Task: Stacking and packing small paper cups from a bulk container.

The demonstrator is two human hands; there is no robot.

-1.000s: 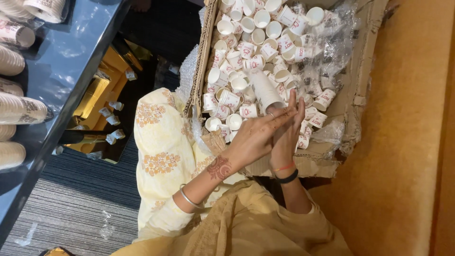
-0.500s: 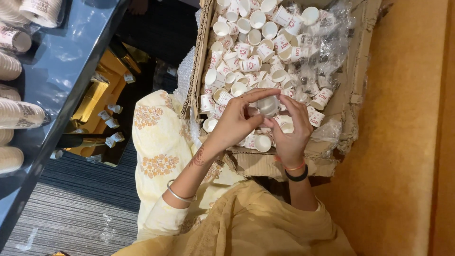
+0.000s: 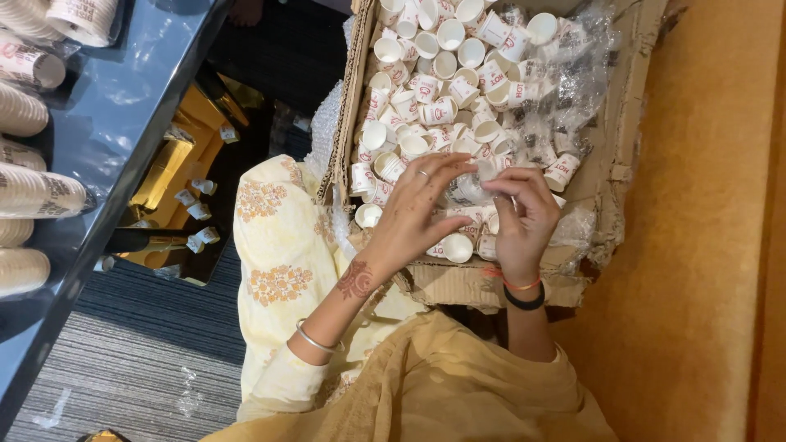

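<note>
Left hand (image 3: 413,217) and right hand (image 3: 524,217) pinch one small paper cup (image 3: 471,188) above a cardboard box (image 3: 483,282) of loose cups, likely light, crushable, best gripped near its stiffer rim.

A dark glossy table (image 3: 123,123) runs along the left, catching soft reflections of the room light. Below it lies grey striped carpet (image 3: 123,368), with a darker blue striped patch beside. A broad ochre upholstered surface (image 3: 704,245) fills the right side.
</note>
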